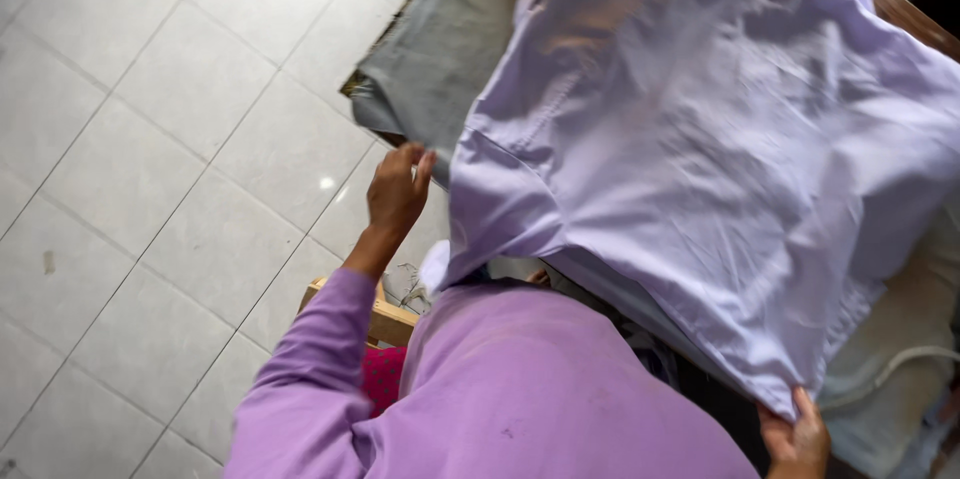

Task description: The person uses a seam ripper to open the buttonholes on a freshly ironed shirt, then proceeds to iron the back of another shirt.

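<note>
A: Largest item?
B: Pale lilac cotton shirt (720,139), creased, spread wide and lifted over grey cloth-covered surface (440,49); lower corner hanging toward bottom right.

A: Underneath?
B: Grey padded cover, draped over near edge of surface. White square-tiled floor (150,169) to the left.

A: Next in size?
B: Purple long-sleeved garment (500,389) on the wearer, filling lower centre. Light wooden stool corner (385,319) just beside the sleeve, pink patterned fabric (385,379) below it.

A: Hands?
B: Left hand (398,189), fingers curled closed on left edge of lilac shirt, close to grey cover. Right hand (797,439), pinched shut on bottom corner of same shirt, at frame's lower edge.

A: Shirt flat or raised?
B: Raised, stretched between both hands, above surface.
</note>
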